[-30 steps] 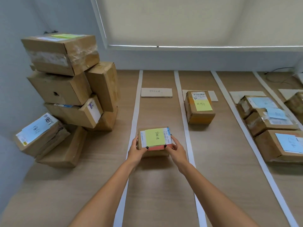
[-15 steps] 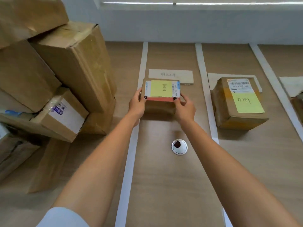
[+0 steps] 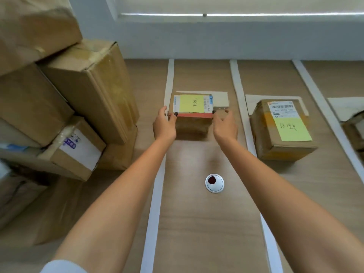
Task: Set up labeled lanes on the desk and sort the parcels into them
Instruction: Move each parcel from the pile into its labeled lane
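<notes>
A small brown parcel with a yellow sticky note and a red strip on top rests on the desk at the far end of the lane between two white tape strips. It covers part of the lane's white label card. My left hand holds the parcel's left side, thumb on its top edge. My right hand is just off its right side, fingers apart and slightly blurred. A larger parcel with a yellow note sits in the lane to the right.
A tall stack of unsorted cardboard boxes fills the left side, close to my left forearm. A white cable grommet sits in the desk between my arms. Another label card and a parcel's edge show at far right.
The parcel went forward along the lane onto the label card and now rests on the desk. My right hand has come off its side; my left hand still holds it.
</notes>
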